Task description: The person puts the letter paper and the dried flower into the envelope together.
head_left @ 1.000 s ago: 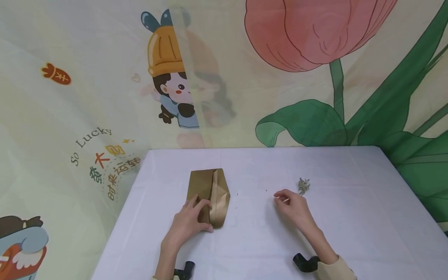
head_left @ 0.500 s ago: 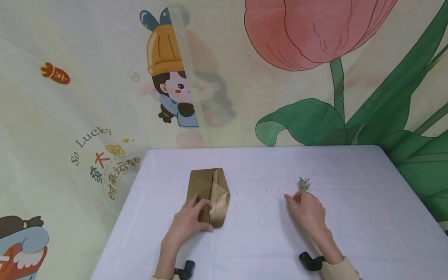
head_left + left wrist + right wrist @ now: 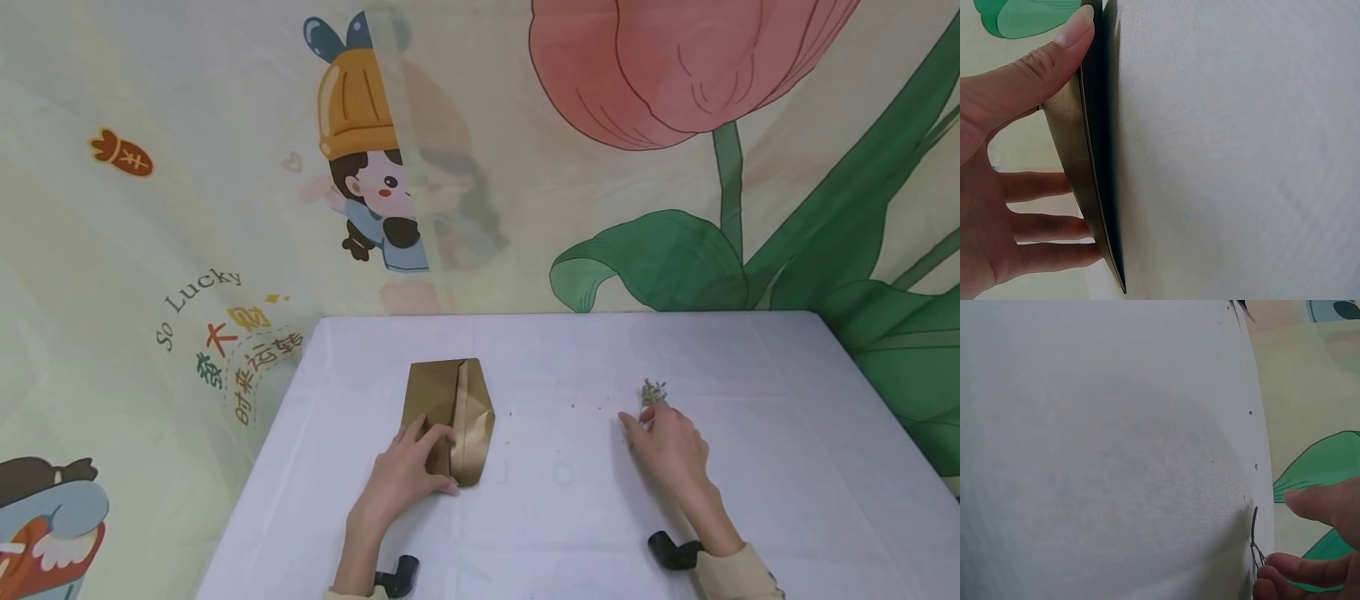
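A gold envelope [image 3: 433, 382] lies on the left half of the white table, its flap side toward the right. My left hand [image 3: 405, 465] rests on its near part, fingers spread. In the left wrist view, the straight fingertips touch the face of the envelope [image 3: 1067, 128] and the thumb lies along its edge. To the right is a small dried flower sprig [image 3: 654, 390], its lower part hidden by my right hand [image 3: 673, 446]. In the right wrist view, fingers [image 3: 1310, 570] touch the thin forked stem [image 3: 1254, 526], while the thumb stands apart from it.
Several tiny dark crumbs lie on the white tablecloth [image 3: 540, 500] between envelope and sprig. A patterned cloth backdrop [image 3: 480, 167] hangs behind the table's far edge. Black wrist mounts [image 3: 675, 552] show on both wrists.
My right hand has moved to the right, over to the sprig's stem, and its fingers now touch it. The left hand and the envelope have stayed in place.
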Demonstrator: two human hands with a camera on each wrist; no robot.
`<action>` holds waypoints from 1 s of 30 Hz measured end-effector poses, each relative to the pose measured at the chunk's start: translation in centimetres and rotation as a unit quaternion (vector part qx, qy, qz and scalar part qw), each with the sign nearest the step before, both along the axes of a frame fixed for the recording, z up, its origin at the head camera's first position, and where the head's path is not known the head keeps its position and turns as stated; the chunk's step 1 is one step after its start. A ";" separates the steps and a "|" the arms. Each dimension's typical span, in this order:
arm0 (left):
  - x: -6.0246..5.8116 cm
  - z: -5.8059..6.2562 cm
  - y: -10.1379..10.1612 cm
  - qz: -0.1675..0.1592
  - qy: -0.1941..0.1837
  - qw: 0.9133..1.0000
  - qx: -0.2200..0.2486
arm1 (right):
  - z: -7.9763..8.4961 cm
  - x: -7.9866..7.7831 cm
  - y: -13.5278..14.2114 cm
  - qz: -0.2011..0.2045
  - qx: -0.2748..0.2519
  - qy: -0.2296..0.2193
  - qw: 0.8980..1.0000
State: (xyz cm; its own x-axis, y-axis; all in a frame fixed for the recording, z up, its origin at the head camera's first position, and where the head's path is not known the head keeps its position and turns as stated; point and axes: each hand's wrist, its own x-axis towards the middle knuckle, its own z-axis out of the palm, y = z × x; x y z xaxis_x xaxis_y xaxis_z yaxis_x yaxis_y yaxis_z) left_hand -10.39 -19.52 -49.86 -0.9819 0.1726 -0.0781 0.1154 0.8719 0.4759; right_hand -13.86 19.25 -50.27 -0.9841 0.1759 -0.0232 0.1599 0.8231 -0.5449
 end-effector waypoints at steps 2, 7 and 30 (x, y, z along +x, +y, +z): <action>0.0 0.0 0.0 -0.001 0.001 1.000 0.002 | -0.1 -0.2 0.1 -0.002 0.003 -0.002 1.000; 0.0 0.0 0.0 -0.001 0.002 1.000 0.003 | -0.3 -0.8 0.2 -0.004 0.007 -0.004 1.000; -0.1 -0.2 -0.1 -0.003 0.012 1.000 -0.003 | -1.1 -2.5 0.5 -0.018 0.045 0.041 0.998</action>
State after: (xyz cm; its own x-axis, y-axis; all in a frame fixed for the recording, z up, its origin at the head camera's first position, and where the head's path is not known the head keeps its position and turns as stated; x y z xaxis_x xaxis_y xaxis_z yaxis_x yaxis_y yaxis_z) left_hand -10.46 -19.64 -50.08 -0.9824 0.1778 -0.0564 0.1314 0.8743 0.4672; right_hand -16.33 19.74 -51.40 -0.9753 0.2083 0.0738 0.1480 0.8636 -0.4819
